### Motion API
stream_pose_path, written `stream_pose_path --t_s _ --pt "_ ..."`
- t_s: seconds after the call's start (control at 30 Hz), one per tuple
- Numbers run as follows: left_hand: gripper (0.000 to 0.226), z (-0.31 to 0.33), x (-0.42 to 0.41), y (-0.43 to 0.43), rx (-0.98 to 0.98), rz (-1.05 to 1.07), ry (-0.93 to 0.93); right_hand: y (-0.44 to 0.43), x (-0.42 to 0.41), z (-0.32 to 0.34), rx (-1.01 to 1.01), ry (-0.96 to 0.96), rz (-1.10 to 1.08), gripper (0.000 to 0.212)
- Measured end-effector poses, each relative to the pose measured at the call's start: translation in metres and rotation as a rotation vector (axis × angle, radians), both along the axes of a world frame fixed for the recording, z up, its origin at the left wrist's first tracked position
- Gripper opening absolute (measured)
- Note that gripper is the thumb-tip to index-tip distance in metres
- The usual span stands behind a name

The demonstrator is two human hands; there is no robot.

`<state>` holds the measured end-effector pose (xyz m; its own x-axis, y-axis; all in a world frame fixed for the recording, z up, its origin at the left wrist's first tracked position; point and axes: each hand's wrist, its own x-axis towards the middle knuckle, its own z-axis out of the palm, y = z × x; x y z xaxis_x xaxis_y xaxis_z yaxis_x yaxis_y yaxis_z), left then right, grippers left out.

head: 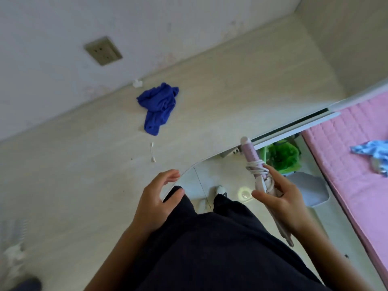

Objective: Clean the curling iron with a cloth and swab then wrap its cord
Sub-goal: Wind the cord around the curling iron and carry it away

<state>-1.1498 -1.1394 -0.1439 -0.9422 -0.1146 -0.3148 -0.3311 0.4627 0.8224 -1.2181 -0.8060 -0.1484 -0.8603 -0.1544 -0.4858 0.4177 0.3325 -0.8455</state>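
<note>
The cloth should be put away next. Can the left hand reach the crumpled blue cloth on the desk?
Probably yes: the left hand is open and free, and only pale desktop and a thin white swab lie between it and the crumpled blue cloth.

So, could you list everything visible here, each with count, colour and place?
desk: 1, pale, against wall
socket: 1, grey, on wall
cloth: 1, blue, crumpled on desk near wall
swab: 1, white, on desk, nearer than cloth
curling iron: 1, pink, held past desk edge
cord: 1, white, wound around curling iron
bag: 1, green, below desk edge
mattress: 1, pink, far right
left hand: 1, open, over desk edge
right hand: 1, grips curling iron
</note>
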Motion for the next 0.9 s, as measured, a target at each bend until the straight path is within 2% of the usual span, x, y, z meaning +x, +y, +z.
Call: stream_pose_path --t_s 0.23,0.33,0.57,0.67,0.9 --pt "0.040 0.013 -0.047 0.056 0.107 -0.017 0.033 0.033 0.018 0.000 -0.091 0.045 -0.239 0.066" --pt "0.042 0.016 -0.075 0.070 0.107 -0.153 0.037 0.037 0.018 -0.001 -0.088 0.057 -0.324 0.068" --pt "0.047 0.014 -0.136 0.103 0.168 -0.439 0.044 0.052 0.017 0.009 -0.085 0.074 -0.686 0.068" --pt "0.046 0.009 -0.152 0.126 0.237 -0.553 0.013 0.064 0.041 0.020 -0.045 0.073 -0.818 0.071" --pt "0.056 -0.011 -0.156 0.189 0.318 -0.856 -0.097 0.064 0.139 0.023 0.056 0.024 -1.226 0.061"
